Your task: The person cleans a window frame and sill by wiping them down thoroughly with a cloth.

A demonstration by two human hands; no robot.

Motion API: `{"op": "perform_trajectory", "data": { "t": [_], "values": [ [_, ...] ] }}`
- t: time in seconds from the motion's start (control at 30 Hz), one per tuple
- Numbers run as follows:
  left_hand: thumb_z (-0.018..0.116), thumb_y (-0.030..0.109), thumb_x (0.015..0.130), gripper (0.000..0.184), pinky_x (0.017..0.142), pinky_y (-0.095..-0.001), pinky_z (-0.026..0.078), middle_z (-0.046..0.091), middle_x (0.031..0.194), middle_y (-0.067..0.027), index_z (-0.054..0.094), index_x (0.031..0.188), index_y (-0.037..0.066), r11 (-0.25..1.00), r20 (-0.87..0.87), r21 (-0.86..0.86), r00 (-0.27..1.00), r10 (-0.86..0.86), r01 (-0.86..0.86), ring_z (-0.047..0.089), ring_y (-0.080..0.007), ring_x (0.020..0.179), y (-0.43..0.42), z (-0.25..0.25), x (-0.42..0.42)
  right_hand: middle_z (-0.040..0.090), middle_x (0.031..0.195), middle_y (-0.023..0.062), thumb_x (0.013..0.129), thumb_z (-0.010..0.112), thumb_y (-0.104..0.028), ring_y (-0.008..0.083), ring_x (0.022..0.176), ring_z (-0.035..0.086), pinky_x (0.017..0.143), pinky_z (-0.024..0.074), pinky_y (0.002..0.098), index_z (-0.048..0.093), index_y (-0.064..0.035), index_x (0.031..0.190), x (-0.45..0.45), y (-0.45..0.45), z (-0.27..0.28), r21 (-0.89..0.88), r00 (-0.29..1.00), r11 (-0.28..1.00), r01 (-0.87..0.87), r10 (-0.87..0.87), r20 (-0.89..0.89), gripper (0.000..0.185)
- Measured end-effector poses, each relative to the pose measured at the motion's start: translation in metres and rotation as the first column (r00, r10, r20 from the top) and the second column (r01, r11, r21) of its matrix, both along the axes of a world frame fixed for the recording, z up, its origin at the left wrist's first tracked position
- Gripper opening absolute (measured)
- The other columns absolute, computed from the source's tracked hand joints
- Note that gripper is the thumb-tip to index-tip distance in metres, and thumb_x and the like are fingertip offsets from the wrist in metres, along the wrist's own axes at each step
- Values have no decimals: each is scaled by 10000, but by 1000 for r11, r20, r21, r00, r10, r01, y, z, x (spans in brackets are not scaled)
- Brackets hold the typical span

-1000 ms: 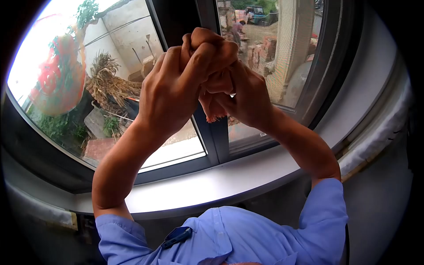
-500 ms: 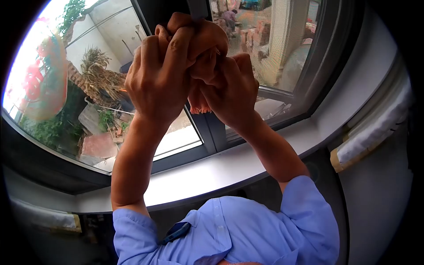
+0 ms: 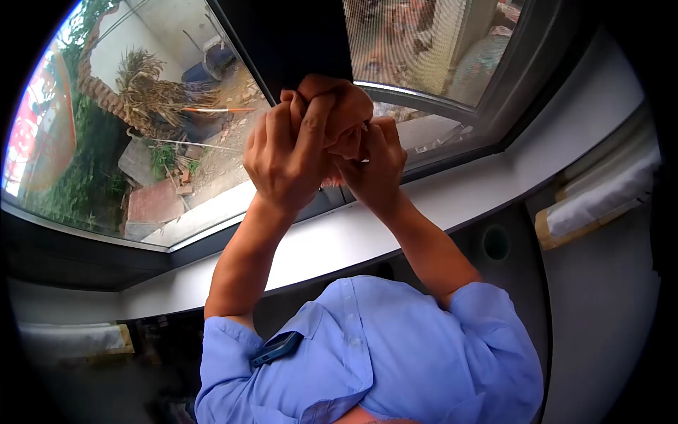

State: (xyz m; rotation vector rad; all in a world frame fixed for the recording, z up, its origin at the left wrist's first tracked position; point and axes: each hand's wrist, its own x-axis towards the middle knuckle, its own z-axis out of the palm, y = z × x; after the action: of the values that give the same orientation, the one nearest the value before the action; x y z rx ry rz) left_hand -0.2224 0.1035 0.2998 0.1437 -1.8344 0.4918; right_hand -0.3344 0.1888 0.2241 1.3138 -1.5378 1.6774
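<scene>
A bunched orange-brown cloth (image 3: 347, 106) with a pinkish frayed edge is held up in both hands at the dark middle post of the window frame (image 3: 311, 42). My left hand (image 3: 286, 159) grips the cloth from the left, with its fingers bent over it. On the other side, my right hand (image 3: 376, 169) pinches the cloth's lower right part between thumb and fingers. I cannot tell whether the cloth touches the frame, since the hands and folds hide that spot.
Below the hands runs a white windowsill (image 3: 339, 244). Left is a glass pane (image 3: 233, 162) with a yard behind it; right is a mesh screen (image 3: 402, 53). A phone (image 3: 279, 348) sits in my shirt pocket. Rolled white material (image 3: 600, 212) is at the right wall.
Both hands and the cloth are lower in view and nearer the sill, and my left hand is further right. The camera view has shifted too. Both hands keep hold of the cloth.
</scene>
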Motion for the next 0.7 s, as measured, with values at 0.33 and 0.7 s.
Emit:
{"op": "perform_trajectory", "data": {
  "t": [0.33, 0.7],
  "values": [
    [782, 183, 826, 396, 684, -372, 571, 698, 1040, -136, 742, 1215, 119, 951, 228, 281, 971, 67, -132, 703, -283, 832, 22, -110, 12, 630, 952, 89, 763, 916, -258, 272, 692, 715, 567, 587, 370, 681, -60, 1022, 12, 4, -113, 110, 992, 994, 2, -17, 129, 402],
    [794, 75, 781, 548, 706, -393, 596, 674, 1139, -188, 676, 1316, 104, 891, -4, 442, 993, -118, 107, 717, -354, 932, 26, -68, 6, 637, 956, 121, 735, 914, -156, 289, 718, 722, 610, 586, 377, 643, -44, 988, 9, 3, -54, 7, 980, 999, -51, 49, 192, 387]
  ]
}}
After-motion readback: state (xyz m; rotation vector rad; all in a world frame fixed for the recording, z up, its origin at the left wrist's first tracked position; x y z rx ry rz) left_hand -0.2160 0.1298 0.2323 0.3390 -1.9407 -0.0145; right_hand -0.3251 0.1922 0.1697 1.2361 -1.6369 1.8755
